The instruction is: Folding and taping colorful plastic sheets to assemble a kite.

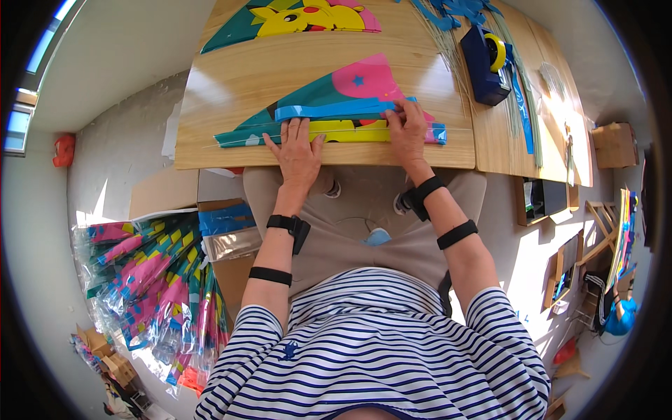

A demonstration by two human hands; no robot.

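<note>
Right grip (409, 133) touches blue ribbon (343, 109); spread left grip (299, 154) rests on folded sheet (350, 131).

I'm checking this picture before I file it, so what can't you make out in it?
In the head view:
Underside of left hand: hidden by its back.
Whether right hand pinches blue strip: hidden by its fingers.
Top of far printed sheet: cut off by upper edge.
Number of bagged pieces: hidden by overlap.

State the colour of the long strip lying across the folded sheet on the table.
The strip is bright blue, shown best in the head view.
</note>
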